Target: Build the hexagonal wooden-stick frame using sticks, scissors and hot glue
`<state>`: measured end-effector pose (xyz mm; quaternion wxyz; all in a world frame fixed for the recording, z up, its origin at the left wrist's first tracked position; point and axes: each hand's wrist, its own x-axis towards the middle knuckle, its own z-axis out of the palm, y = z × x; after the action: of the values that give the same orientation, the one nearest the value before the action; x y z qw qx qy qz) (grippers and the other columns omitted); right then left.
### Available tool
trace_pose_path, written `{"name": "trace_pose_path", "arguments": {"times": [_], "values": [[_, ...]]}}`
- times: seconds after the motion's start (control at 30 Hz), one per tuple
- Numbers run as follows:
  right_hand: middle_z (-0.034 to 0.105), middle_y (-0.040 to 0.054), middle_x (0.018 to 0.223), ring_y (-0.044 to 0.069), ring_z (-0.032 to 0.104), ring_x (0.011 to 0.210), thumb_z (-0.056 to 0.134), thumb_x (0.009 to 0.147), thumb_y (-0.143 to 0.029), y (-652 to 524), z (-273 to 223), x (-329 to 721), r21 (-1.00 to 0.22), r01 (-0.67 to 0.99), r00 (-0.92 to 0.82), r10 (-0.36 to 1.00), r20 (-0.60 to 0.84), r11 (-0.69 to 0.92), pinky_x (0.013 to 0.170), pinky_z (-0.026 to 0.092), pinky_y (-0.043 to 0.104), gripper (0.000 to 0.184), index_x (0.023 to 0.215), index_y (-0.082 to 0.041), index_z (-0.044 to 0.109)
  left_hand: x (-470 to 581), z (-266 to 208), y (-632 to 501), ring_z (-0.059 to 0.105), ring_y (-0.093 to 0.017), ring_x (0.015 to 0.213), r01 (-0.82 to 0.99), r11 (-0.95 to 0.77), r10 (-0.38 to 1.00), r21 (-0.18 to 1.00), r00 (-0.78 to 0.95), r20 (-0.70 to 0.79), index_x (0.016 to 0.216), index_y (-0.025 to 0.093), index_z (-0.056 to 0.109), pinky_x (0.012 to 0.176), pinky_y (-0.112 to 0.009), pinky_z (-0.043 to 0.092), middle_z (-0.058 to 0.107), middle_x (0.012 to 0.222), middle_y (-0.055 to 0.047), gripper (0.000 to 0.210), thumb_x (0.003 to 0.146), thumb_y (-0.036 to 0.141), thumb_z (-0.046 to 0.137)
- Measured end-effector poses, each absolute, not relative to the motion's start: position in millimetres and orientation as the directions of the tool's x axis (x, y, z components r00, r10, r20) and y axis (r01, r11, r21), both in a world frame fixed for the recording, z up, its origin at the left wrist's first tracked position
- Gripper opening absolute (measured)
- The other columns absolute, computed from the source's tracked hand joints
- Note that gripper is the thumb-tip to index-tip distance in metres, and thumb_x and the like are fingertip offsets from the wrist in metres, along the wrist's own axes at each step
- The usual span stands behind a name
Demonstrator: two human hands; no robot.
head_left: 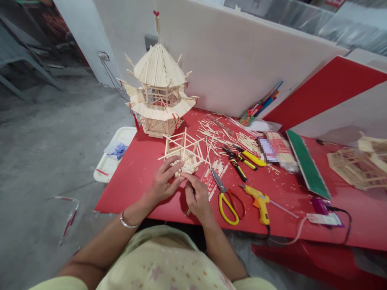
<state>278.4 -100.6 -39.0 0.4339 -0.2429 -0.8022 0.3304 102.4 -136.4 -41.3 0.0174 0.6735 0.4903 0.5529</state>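
Head | stick frame — at left fingers, beyond right fingers | contact likely

Up at the upper left of centre stands a tiered pagoda of pale wooden sticks, at the far edge of the red flat tabletop; right before it, mid-frame, sits a small open framework of pale wooden sticks, the bare left hand and bare right hand at its near side. Swing right: loose pale wooden sticks strewn behind yellow-and-black metal pliers, then, nearer, scissors with yellow and red handles, a yellow plastic glue gun just to their right. Beyond, right of centre, a green rectangular board; off at the far right, another pale stick structure. Over left, beside the tabletop, a white plastic tray.
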Motion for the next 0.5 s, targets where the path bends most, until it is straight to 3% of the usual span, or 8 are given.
{"name": "trace_pose_path", "arguments": {"times": [0.17,0.5], "values": [[0.076,0.0022,0.129,0.017,0.075,0.112,0.047,0.098,-0.006,-100.2,-37.5,278.1,-0.737,0.092,-0.506,0.669,0.545,0.670,0.099,0.062,0.032,0.054,0.143,-0.031,0.061,102.5,-41.2,-136.1,0.061,-0.030,0.132,0.633,-0.526,0.677,0.568,-0.094,0.730,0.146,0.022,0.059,0.100,-0.044,0.059,0.057,0.145,-0.019,0.048,0.099,0.024,0.064],[0.077,0.0026,0.128,0.017,0.075,0.111,0.048,0.099,-0.007,-100.9,-38.5,278.0,-0.738,0.104,-0.504,0.675,0.538,0.666,0.098,0.062,0.033,0.052,0.143,-0.031,0.061,102.4,-43.0,-136.3,0.060,-0.030,0.134,0.646,-0.516,0.679,0.562,-0.092,0.728,0.148,0.023,0.058,0.106,-0.048,0.057,0.058,0.146,-0.019,0.048,0.100,0.025,0.063]]}}
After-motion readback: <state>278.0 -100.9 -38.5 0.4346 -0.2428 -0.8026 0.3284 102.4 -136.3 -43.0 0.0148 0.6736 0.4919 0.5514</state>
